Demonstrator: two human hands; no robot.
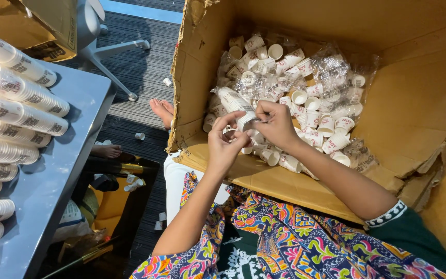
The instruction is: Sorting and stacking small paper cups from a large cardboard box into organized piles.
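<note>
Here both hands (251, 132) pinch a crinkly-wrapped paper cup stack (237, 106).

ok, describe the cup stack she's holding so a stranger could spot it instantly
Start at the big open cardboard box full of loose small white paper cups. At its near edge both hands meet: left hand, right hand. The held stack is a plastic-wrapped column of nested cups, unlike the loose single cups around it.

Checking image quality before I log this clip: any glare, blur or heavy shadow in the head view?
Head view: sharp overall; glare on the clear plastic wrap among the small paper cups in the cardboard box; both hands, left hand and right hand, evenly lit; soft shadows beside the wrapped cup stacks on the grey table; wide-angle bend at edges.
</note>
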